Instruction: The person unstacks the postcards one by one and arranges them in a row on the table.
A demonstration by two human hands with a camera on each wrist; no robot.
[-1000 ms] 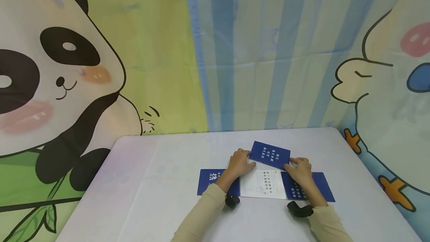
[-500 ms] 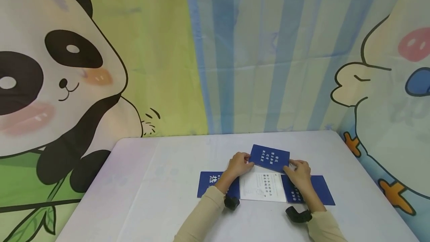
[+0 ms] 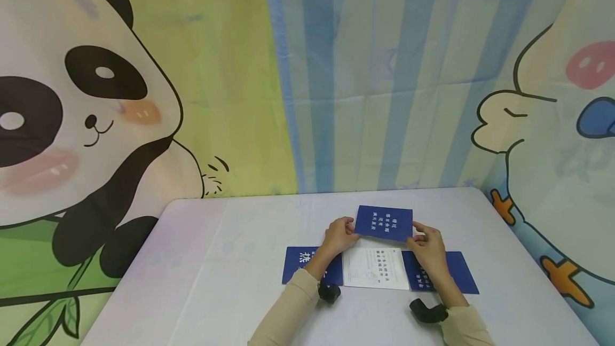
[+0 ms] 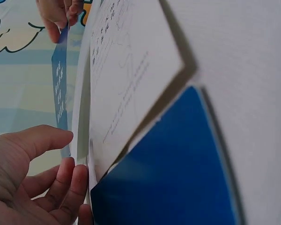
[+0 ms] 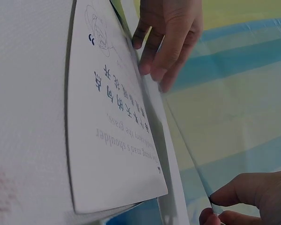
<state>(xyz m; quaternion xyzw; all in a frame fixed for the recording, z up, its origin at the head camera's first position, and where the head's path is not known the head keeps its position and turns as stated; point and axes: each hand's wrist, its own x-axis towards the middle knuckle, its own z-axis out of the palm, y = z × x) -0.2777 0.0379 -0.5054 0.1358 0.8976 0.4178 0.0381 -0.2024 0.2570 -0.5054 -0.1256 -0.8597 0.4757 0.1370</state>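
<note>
A blue card (image 3: 383, 222) with white Chinese writing is held at its two short ends, just beyond a row of cards on the table. My left hand (image 3: 339, 235) pinches its left end between thumb and fingers; in the left wrist view this hand (image 4: 42, 176) shows beside the card's edge. At the right end, my right hand (image 3: 427, 244) pinches the card, as the right wrist view also shows with thumb and fingertips (image 5: 214, 213) meeting on it. Nearer me lie a white printed card (image 3: 376, 268), a blue card (image 3: 299, 264) on the left, and blue cards (image 3: 461, 271) on the right, partly covered by my right arm.
The cards lie on a white table (image 3: 230, 303). Its far edge meets a curtain (image 3: 360, 95) printed with stripes and cartoon animals. Black straps or mounts (image 3: 427, 312) sit at both wrists.
The held blue card has turned from a slant to nearly level with the row and shifted slightly left. Both hands keep their hold on it; the other cards stay put.
</note>
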